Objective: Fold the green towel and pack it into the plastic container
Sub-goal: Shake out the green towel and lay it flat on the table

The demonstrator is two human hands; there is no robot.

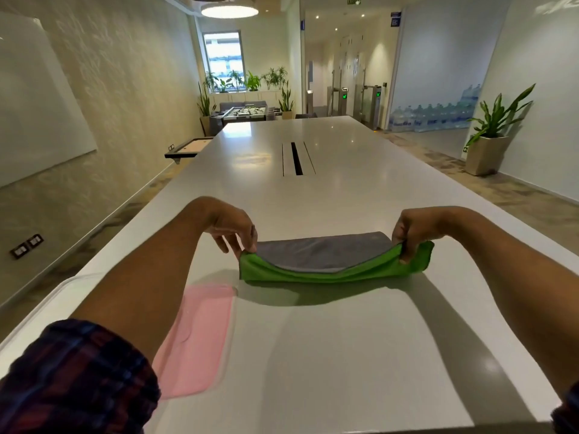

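The green towel (332,272) hangs a little above the white table (313,355), stretched wide between both hands. Its grey inner side (322,250) faces up and it sags in the middle. My left hand (233,228) pinches the towel's left end. My right hand (413,234) pinches the right end, with a green flap sticking out past the fingers. A pink lid (195,336) lies flat on the table below my left forearm. The clear plastic container (65,288) sits at the table's left edge, mostly hidden behind my left arm.
The long white table runs far ahead, with a dark cable slot (296,158) in its middle. A potted plant (490,142) stands on the floor at the right. A whiteboard (34,114) hangs on the left wall.
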